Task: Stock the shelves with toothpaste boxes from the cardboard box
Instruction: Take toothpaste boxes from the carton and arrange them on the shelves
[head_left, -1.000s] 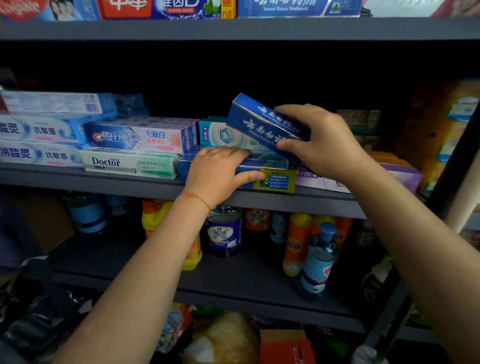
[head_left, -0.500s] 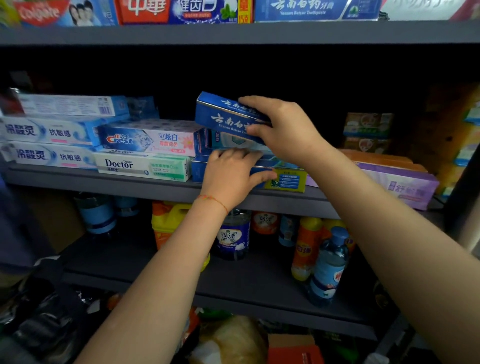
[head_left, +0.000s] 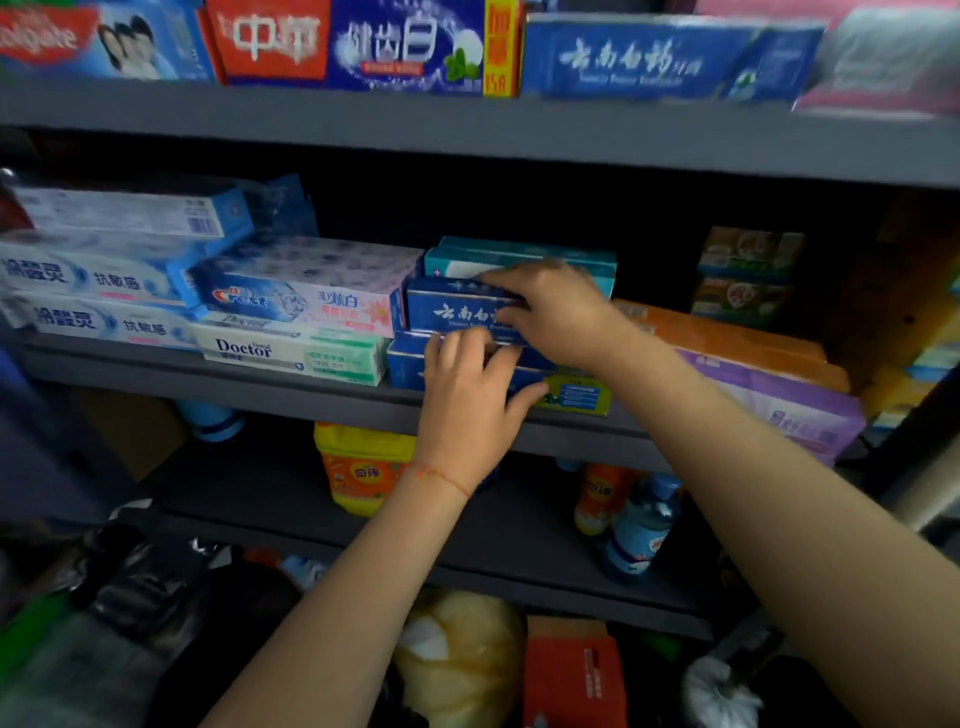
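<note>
On the middle shelf (head_left: 208, 371), the right hand (head_left: 556, 312) curls over the dark blue toothpaste box (head_left: 457, 309), pinching its right end; the box lies flat on a lower blue box (head_left: 410, 364), in front of a teal box (head_left: 519, 257). The left hand (head_left: 467, 400) rests on the lower blue box, fingers loosely bent over its top edge. Just left sit a Crest box (head_left: 306, 291) and a Doctor box (head_left: 291, 353); right lie an orange box (head_left: 727, 338) and a purple box (head_left: 789, 405), one of each. Below stand a yellow jug (head_left: 358, 462) and a blue bottle (head_left: 639, 530).
</note>
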